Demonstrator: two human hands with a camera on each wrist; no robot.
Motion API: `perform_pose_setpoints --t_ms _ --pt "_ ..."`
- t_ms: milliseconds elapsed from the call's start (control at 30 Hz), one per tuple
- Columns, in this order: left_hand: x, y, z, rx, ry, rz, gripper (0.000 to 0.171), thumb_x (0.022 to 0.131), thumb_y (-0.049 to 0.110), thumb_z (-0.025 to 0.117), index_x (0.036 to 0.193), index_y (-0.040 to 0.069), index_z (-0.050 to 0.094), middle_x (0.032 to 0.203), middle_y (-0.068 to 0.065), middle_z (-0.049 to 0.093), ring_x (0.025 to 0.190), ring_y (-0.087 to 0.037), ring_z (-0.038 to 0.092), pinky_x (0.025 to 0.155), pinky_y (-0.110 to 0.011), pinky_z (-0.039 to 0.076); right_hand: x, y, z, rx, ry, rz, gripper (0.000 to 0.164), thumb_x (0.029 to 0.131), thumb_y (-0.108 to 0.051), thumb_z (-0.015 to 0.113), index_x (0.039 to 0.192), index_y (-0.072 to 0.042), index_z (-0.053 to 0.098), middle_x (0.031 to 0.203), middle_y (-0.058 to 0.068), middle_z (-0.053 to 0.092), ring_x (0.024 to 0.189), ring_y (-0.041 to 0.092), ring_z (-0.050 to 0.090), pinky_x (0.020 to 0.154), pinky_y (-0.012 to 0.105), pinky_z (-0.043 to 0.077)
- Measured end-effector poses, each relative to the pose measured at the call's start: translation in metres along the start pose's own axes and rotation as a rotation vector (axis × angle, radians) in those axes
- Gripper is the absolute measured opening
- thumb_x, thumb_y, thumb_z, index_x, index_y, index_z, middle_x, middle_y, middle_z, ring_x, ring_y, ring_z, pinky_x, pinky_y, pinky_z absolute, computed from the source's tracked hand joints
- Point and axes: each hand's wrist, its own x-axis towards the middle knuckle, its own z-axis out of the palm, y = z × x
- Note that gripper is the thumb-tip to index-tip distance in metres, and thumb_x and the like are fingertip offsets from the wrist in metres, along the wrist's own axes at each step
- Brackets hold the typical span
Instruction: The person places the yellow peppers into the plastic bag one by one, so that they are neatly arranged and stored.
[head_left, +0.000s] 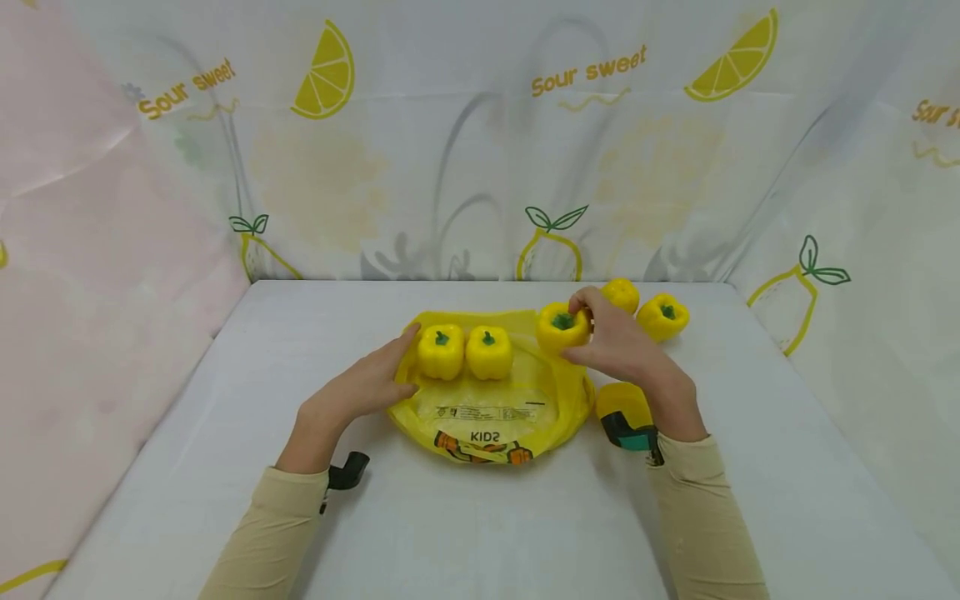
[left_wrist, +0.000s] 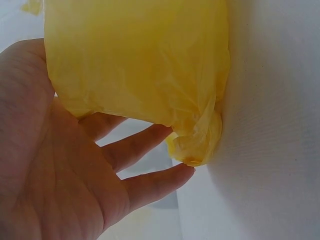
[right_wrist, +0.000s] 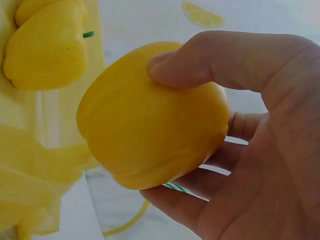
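Observation:
My right hand (head_left: 618, 342) grips a yellow bell pepper (head_left: 561, 328) with a green stem, thumb on one side and fingers on the other. In the right wrist view the pepper (right_wrist: 150, 117) hangs over the edge of the yellow plastic bag. Two more yellow bell peppers, a left one (head_left: 441, 352) and a right one (head_left: 489, 352), stand side by side at the back of the open yellow bag (head_left: 487, 412). At the bag's left edge is my left hand (head_left: 367, 379), its fingers spread and extended along the bag's side (left_wrist: 135, 60).
Behind my right hand, a yellow pepper (head_left: 621, 296) and another yellow bell pepper (head_left: 663, 317) lie at the table's back right. A yellow object (head_left: 624, 402) sits by my right wrist, partly hidden by the black wrist camera (head_left: 626, 433). Printed curtains surround the white table (head_left: 480, 533).

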Motion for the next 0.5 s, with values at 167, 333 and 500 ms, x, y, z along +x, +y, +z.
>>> perform_pose_setpoints --t_ms 167,333,500 --pt "0.0 -0.001 0.0 -0.001 0.001 0.001 0.089 0.094 0.024 0.061 0.162 0.017 0.004 0.167 -0.013 0.019 0.153 -0.035 0.022 0.124 -0.055 0.021 0.006 -0.003 0.011 0.032 -0.02 -0.037 0.066 0.077 -0.013 0.072 0.133 -0.01 0.037 0.13 0.013 0.053 0.105 0.026 0.053 0.094 0.042 0.043" --pt "0.0 0.0 -0.001 0.003 0.004 0.013 0.089 0.094 0.024 0.062 0.161 0.015 0.005 0.166 -0.013 0.02 0.153 -0.036 0.023 0.123 -0.055 0.022 0.013 -0.002 0.027 0.026 -0.067 -0.073 0.08 0.074 -0.01 0.069 0.147 -0.016 0.035 0.147 0.006 0.046 0.118 0.024 0.05 0.105 0.043 0.043" --pt "0.0 0.001 0.0 -0.002 0.005 0.026 0.088 0.094 0.022 0.063 0.161 0.014 0.006 0.166 -0.013 0.019 0.153 -0.035 0.023 0.123 -0.055 0.021 0.016 -0.001 0.037 -0.024 -0.099 -0.062 0.079 0.076 -0.012 0.068 0.149 -0.014 0.037 0.153 0.004 0.044 0.129 0.022 0.046 0.114 0.046 0.038"
